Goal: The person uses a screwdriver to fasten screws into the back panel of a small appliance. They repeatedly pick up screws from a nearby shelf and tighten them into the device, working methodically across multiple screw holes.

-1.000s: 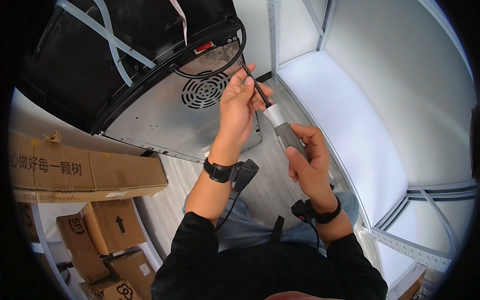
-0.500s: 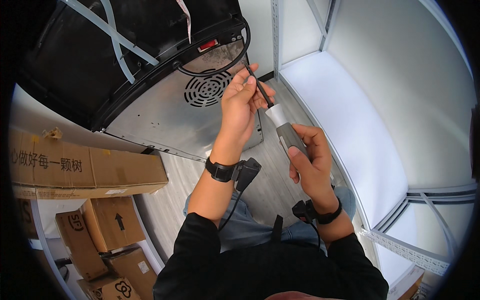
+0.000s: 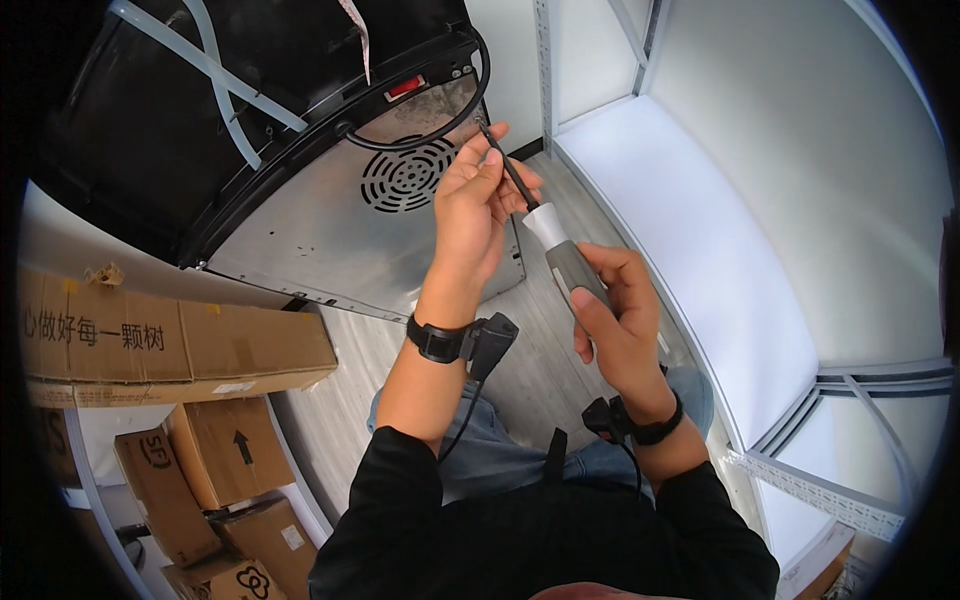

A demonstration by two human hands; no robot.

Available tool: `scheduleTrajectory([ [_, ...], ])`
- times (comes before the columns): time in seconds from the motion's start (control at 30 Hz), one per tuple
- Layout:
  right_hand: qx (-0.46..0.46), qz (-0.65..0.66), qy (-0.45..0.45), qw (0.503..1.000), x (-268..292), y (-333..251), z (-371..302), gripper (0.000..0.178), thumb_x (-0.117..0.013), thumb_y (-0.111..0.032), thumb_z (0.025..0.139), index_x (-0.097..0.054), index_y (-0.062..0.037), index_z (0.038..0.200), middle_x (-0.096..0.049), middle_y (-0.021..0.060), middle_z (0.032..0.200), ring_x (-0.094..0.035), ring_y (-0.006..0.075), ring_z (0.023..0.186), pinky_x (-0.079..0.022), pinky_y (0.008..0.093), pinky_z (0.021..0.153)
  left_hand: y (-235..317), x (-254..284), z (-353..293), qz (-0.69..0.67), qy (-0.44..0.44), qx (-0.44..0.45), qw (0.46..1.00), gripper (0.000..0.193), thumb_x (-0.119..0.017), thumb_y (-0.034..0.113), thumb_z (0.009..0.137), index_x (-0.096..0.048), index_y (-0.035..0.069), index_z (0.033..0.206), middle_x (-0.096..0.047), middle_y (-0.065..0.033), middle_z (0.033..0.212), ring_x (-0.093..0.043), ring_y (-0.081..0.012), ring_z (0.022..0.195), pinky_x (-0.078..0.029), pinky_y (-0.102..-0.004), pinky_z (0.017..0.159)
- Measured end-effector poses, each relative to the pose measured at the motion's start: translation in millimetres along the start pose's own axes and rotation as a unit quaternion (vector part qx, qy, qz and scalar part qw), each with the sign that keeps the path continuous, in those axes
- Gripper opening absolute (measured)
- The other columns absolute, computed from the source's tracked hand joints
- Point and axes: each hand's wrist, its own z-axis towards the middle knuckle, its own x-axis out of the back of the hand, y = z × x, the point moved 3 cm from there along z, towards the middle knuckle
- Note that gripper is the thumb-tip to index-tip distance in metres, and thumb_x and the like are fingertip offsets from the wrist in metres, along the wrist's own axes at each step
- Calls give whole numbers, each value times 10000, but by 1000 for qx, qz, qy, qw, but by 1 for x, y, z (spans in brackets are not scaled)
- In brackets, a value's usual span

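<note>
You're steadying a grey-handled screwdriver (image 3: 575, 272) up against the metal panel (image 3: 310, 245) of a black-topped appliance (image 3: 330, 50), its tip pointing at the panel's upper right corner, just beyond the cable (image 3: 395, 153). Your left hand (image 3: 468, 220) is pinching the dark shaft between thumb and fingers, guiding it near the tip; your right hand (image 3: 625, 315) is gripping the handle's lower end, thumb on one side, fingers curling round the other. You're apparently lining the driver up with a fastener or turning it there; whether the tip is seating, you can't tell from here, as that spot is showing too small. The next move seems to be calling for a straight shaft and firm pressure along it, with the right hand doing the twisting.

Over to the containers: a long cardboard box (image 3: 250, 350) is lying to your left, and below it a shelf (image 3: 310, 510) is holding more cartons, an arrow-marked box (image 3: 230, 455) standing next to a narrow, tilting box (image 3: 165, 490), with another labelled carton (image 3: 265, 540) sitting near your sleeve. None of them is showing its contents.
</note>
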Motion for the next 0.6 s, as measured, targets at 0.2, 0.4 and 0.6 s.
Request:
scheduleTrajectory([
  [0.2,-20,-28,16,999,-2,-12,0,356,-579,-41,871,-452,-39,1204,-545,93,1085,-508,45,574,-398,184,465,0,0,1,-14,5,1,1000,321,-379,169,993,-404,-8,1260,-647,-98,786,-592,-130,643,-469,-235,609],
  [0.4,151,-234,53,959,-11,-22,4,345,-639,-17,779,-562,-57,1113,-561,85,987,-572,147,612,-438,268,493,3,2,-2,-19,13,12,1000,336,-474,190,968,-412,5,1242,-648,-89,788,-582,-94,619,-457,-210,551],
  [0.6,271,-460,82,842,-23,-33,-3,417,-660,14,672,-625,-114,1068,-533,100,935,-578,238,648,-442,296,522,9,-8,-15,92,1,54,994,263,-544,201,940,-530,41,1148,-628,-45,769,-581,-87,627,-459,-203,535],
])
